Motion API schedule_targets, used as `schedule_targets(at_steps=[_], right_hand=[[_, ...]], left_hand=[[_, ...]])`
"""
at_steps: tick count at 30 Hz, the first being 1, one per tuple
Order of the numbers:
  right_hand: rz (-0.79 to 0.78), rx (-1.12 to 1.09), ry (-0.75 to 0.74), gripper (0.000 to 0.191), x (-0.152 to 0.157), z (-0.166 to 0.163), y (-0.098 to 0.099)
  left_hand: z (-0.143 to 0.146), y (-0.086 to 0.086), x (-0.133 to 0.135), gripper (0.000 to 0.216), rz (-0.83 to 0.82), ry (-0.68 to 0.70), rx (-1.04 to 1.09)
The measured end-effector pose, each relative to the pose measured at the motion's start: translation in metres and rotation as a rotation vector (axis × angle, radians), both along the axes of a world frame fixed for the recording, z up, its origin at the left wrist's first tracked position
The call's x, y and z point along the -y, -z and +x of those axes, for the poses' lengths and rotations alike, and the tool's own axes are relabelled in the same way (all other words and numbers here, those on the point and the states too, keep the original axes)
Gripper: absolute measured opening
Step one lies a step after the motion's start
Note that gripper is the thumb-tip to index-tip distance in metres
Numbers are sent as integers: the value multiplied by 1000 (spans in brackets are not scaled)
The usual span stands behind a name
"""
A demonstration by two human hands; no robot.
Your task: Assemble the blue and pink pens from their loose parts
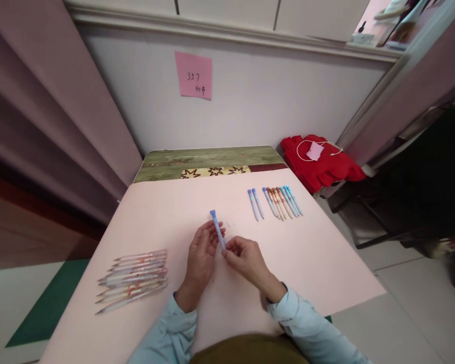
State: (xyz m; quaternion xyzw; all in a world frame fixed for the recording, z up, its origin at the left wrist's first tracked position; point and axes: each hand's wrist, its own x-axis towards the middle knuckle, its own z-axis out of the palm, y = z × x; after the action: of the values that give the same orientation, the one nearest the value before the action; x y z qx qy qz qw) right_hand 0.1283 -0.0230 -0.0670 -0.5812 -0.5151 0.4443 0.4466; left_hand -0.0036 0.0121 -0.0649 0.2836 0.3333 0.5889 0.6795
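left hand (200, 259) + right hand (246, 259): 1 pen (217, 228) | pair of pens (255, 203): 2

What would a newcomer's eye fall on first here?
Mid-table, the left hand and right hand together hold a slim pale-blue pen with a blue cap. A neat row of blue- and orange-capped pens lies far right on the pale pink tabletop, a heap of clear pen bodies near left. A pink sticky note hangs on the white wall behind.
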Motion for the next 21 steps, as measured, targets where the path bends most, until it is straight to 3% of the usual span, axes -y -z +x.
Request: schedule_targets(at_steps=[4, 10, 15, 21], right_hand=[[33, 115, 170, 18, -21, 50, -4], [62, 682, 396, 15, -60, 126, -11], [-35, 872, 368, 18, -76, 134, -6], [-98, 996, 332, 23, -79, 126, -3]], left_hand=[[-2, 3, -2, 39, 62, -60, -134], [-3, 13, -4, 36, 10, -136, -339], [-7, 16, -6, 30, 18, -237, -455], [-7, 17, -5, 19, 31, -195, -556]])
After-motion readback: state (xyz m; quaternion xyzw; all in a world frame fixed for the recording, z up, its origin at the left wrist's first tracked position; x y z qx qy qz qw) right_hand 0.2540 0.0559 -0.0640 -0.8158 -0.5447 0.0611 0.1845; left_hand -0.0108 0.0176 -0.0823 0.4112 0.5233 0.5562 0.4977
